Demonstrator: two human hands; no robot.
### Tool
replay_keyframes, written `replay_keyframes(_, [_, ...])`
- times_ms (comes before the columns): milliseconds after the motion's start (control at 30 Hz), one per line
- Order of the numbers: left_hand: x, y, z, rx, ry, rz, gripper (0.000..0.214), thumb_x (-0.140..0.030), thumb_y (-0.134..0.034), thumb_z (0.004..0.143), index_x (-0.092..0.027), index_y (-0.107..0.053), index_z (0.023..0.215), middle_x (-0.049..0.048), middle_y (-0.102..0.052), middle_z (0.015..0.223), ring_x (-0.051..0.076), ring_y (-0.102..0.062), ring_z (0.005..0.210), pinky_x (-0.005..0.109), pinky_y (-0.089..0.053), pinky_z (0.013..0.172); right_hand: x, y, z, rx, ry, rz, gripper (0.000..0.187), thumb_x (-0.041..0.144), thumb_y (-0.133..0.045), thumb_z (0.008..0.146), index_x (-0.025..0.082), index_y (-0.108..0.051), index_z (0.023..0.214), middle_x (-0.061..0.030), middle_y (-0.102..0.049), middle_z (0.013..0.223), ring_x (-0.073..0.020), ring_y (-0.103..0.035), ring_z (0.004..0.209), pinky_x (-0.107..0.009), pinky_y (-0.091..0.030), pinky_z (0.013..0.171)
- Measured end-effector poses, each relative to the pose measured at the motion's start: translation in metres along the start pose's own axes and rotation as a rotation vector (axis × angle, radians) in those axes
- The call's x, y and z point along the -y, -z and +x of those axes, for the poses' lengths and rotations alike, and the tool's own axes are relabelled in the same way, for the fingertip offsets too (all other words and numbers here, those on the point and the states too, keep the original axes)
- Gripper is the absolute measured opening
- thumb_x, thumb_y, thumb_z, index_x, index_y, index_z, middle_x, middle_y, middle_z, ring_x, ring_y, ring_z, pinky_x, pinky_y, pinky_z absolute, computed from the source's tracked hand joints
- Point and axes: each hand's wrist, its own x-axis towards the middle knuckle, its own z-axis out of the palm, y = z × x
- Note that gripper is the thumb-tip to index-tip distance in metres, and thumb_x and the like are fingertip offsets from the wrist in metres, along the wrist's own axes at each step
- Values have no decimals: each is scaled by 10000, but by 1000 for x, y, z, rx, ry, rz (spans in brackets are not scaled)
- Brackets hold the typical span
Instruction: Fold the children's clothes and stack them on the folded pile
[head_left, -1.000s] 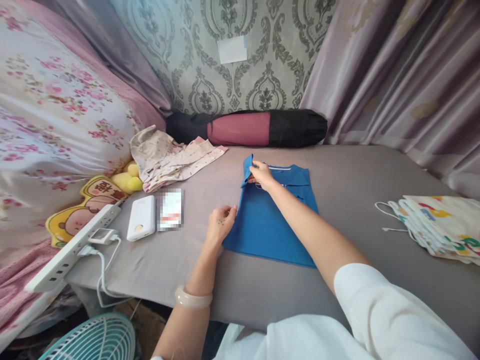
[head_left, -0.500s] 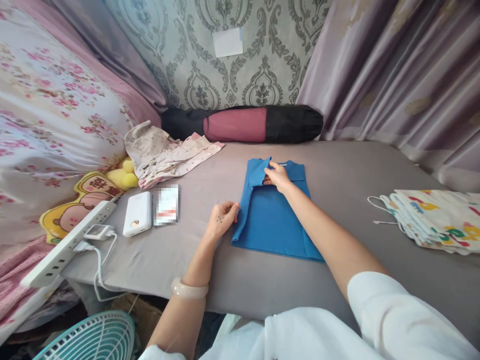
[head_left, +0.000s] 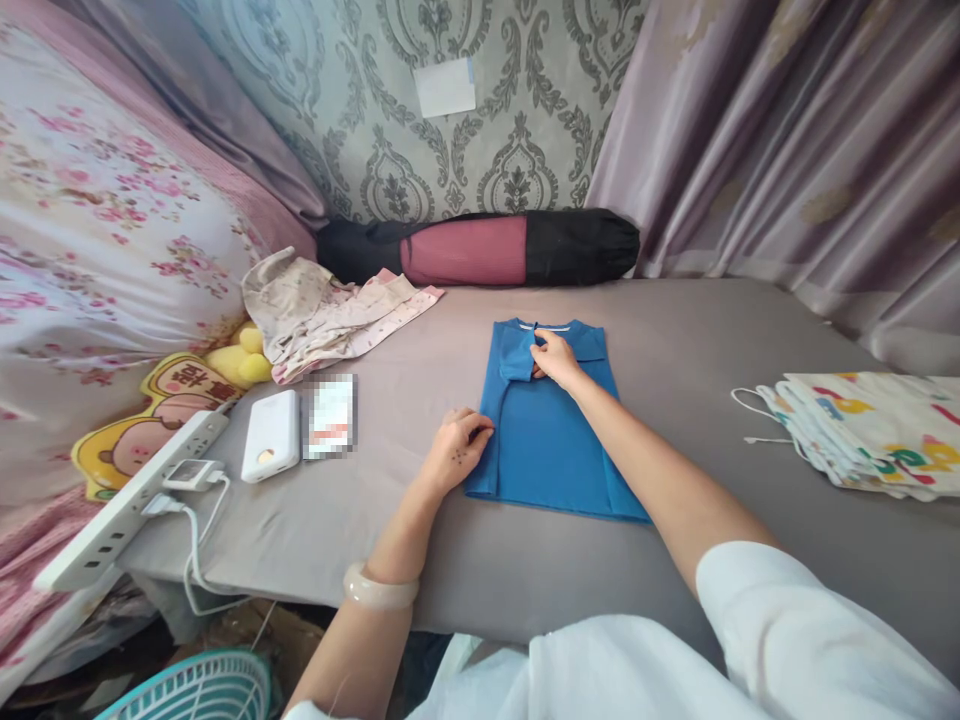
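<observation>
The blue T-shirt (head_left: 559,445) lay on the grey cloth-covered worktop (head_left: 712,410), in front of the person, with its neckline at the far end and its hem toward the body. Its left side was folded inward in a long strip, and the sleeve on that side lay over the chest; the opposite shoulder also had a flat fold.

The right hand (head_left: 556,360) was over the upper part of the shirt, its fingers pinching the folded sleeve just below the collar. The left hand (head_left: 456,450) rested at the shirt's left edge with its fingers curled against the fold; whether they gripped the fabric could not be told. A pale bangle (head_left: 381,588) circled the left forearm.

To the left were a white power bank (head_left: 270,435) and, just beside it, a pixelated white rectangular item (head_left: 330,415). A white power strip (head_left: 135,500) with a plugged-in charger (head_left: 193,474) sat at the left edge, near a yellow cartoon cushion (head_left: 112,455). Behind these lay a crumpled patterned garment (head_left: 330,320). A black-and-maroon cylindrical bag (head_left: 465,250) stretched along the wall, and a folded stack of colourfully printed white fabric (head_left: 870,440) lay well to the right.
</observation>
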Motion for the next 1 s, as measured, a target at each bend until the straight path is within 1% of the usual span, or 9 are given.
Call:
replay_keyframes(67, [1, -2, 0, -16, -74, 74, 197, -196, -513, 891, -217, -689, 978, 68, -667, 1023, 198, -568, 965, 309, -448, 897, -2, 1, -1, 11, 54, -61, 485, 187, -480, 898, 167, -498, 1383, -78, -721, 946, -163, -667, 566, -315, -581, 601])
replay_keyframes(167, [1, -3, -1, -4, -98, 116, 200, -223, -503, 913, -223, -672, 1021, 75, -657, 1049, 205, -560, 970, 318, -451, 900, -5, 2, 0, 2, 107, -187, 477, 195, -480, 899, 170, -500, 1375, -68, -727, 950, -182, -692, 682, -325, -577, 718])
replay_keyframes(300, [-7, -1, -4, 27, -17, 154, 240, -397, -527, 922, -210, -659, 849, 61, -645, 840, 196, -583, 840, 295, -450, 781, -5, 4, 3, -48, 120, -361, 484, 215, -508, 886, 150, -502, 1366, -98, -722, 1044, -245, -678, 955, -361, -527, 877])
replay_keyframes(400, [-14, 0, -6, 50, 79, 212, 340, -525, -585, 860, -208, -614, 740, 43, -612, 731, 197, -583, 766, 288, -425, 691, -3, 4, 2, -35, 123, -434, 493, 213, -492, 896, 150, -478, 1385, -109, -709, 1102, -250, -654, 1030, -349, -500, 906])
replay_keyframes(533, [-22, 0, -5, 71, 129, 300, 211, -400, -652, 815, -210, -593, 747, 47, -633, 770, 210, -594, 796, 294, -420, 690, 1, 3, 0, -21, 117, -502, 503, 201, -495, 895, 153, -466, 1394, -105, -707, 1111, -252, -633, 1077, -342, -470, 937])
replay_keyframes(700, [-28, 1, -4, 69, 133, 303, 104, -228, -574, 808, -210, -582, 706, 33, -638, 747, 192, -598, 781, 284, -416, 698, 5, 4, -1, -38, 196, -502, 487, 211, -479, 900, 158, -466, 1383, -95, -717, 1058, -262, -641, 1033, -369, -475, 914])
replay_keyframes(800, [-28, 0, -4, 14, 150, 200, 151, -277, -574, 831, -210, -580, 696, 13, -636, 725, 172, -592, 747, 267, -403, 673, 9, 7, -6, -64, 269, -522, 480, 215, -448, 917, 156, -448, 1394, -105, -703, 1086, -273, -621, 1067, -381, -468, 916])
replay_keyframes(933, [-22, -3, -3, -40, 152, 130, 313, -424, -521, 904, -205, -592, 692, 16, -625, 693, 165, -585, 712, 265, -406, 658, 13, 8, -15, -105, 249, -633, 494, 193, -442, 906, 153, -441, 1398, -149, -643, 1192, -298, -594, 1091, -403, -470, 889])
replay_keyframes(1000, [-18, -5, -1, -112, 116, 147, 285, -375, -482, 933, -202, -608, 745, 30, -635, 721, 178, -592, 744, 284, -437, 701, 16, 6, -18, -170, 264, -705, 481, 165, -421, 898, 125, -467, 1376, -182, -605, 1232, -309, -566, 1119, -415, -450, 912])
